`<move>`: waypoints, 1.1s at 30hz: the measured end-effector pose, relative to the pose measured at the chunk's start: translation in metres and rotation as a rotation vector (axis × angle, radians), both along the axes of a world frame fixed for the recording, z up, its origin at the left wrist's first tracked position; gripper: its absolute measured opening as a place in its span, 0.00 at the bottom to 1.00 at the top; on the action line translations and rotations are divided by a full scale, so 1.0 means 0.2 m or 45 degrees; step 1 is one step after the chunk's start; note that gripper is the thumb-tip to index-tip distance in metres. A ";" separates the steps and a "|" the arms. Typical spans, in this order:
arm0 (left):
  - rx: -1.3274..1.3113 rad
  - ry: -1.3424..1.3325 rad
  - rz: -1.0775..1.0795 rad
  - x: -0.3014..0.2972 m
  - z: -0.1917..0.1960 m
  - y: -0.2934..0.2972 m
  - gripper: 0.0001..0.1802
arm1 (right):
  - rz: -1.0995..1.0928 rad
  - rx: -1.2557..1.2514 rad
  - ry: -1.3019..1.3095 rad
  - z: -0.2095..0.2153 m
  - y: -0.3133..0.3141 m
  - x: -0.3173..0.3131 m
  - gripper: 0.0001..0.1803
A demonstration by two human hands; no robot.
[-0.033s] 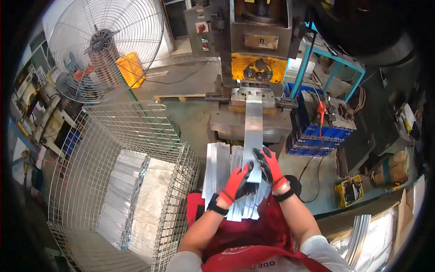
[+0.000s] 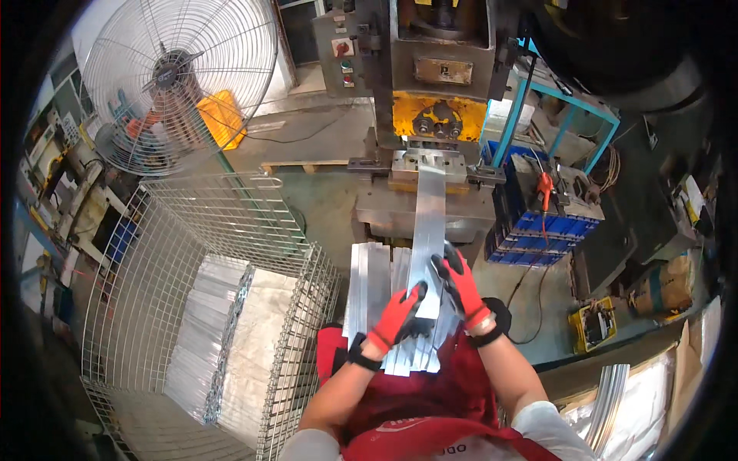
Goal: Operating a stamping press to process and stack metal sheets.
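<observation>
A long flat metal strip (image 2: 429, 223) reaches from the die (image 2: 446, 164) of a press toward my body. Its far end rests at the die, and its near end lies between my hands. My left hand (image 2: 397, 316), in a red and black glove, grips the strip's near left edge, thumb on top and the other fingers partly hidden below. On the right edge, slightly farther out, my right hand (image 2: 461, 288) holds the strip in a matching glove. Beneath the strip, a pile of similar metal strips (image 2: 367, 280) lies in front of me above my red apron.
A wire mesh cage (image 2: 288, 338) with stacked metal strips (image 2: 207, 330) stands at the left, below a large fan (image 2: 173, 73). Blue crates (image 2: 530, 223) carrying a red-handled tool (image 2: 545, 188) sit right of the press (image 2: 442, 73). A yellow bin (image 2: 593, 324) stands farther right.
The strip's near end has come slightly toward me and swung a little left. Both hands have shifted slightly with it, keeping to its edges.
</observation>
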State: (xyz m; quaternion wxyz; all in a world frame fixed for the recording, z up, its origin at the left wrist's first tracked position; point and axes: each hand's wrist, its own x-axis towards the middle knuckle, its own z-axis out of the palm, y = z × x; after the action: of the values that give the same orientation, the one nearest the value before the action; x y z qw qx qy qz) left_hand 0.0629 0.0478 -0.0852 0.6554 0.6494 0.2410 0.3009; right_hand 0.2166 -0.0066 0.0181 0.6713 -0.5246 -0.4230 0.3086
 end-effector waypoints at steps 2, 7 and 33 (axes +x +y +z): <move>-0.030 0.322 -0.002 -0.12 0.32 -0.10 0.14 | -0.272 -0.091 -0.450 0.05 -0.08 0.04 0.36; 1.165 0.834 -0.110 -0.43 0.66 -0.15 0.13 | 0.009 -0.249 -1.911 0.49 -0.27 0.01 0.47; -0.515 -0.007 -0.295 0.05 0.56 -0.07 0.24 | 0.004 -0.159 0.303 0.01 0.34 0.26 0.08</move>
State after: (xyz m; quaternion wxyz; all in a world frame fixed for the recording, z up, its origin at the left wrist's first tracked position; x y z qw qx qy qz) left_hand 0.0739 0.0333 0.0270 0.8032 0.5272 0.2184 0.1710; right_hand 0.2678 0.0613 0.0206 0.6823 -0.5245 -0.3212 0.3952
